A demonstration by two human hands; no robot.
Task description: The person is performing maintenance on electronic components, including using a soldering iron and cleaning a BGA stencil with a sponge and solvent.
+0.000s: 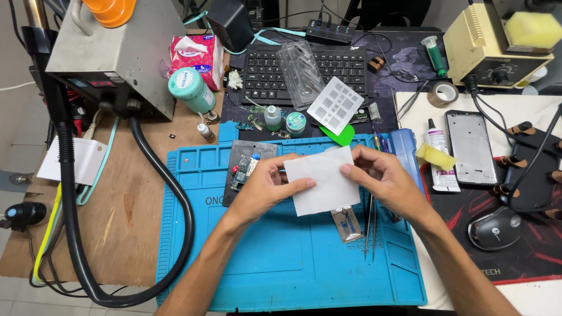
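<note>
A white sheet of tissue or wipe (323,177) is held flat between both hands above the blue silicone work mat (275,257). My left hand (264,188) pinches its left edge, thumb across the front. My right hand (383,180) grips its right edge with the fingers curled behind. Just left of the left hand, a dark holder with a small circuit board (243,167) lies on the mat. Tweezers (371,225) and a small foil sachet (348,225) lie under the sheet.
A thick black hose (175,199) curves down the mat's left side from a grey station (120,52). Behind are a keyboard (281,70), metal stencil (335,105), small bottles and a tissue pack. At right: phone frame (470,147), glue tube, mouse (494,228), soldering station (497,47).
</note>
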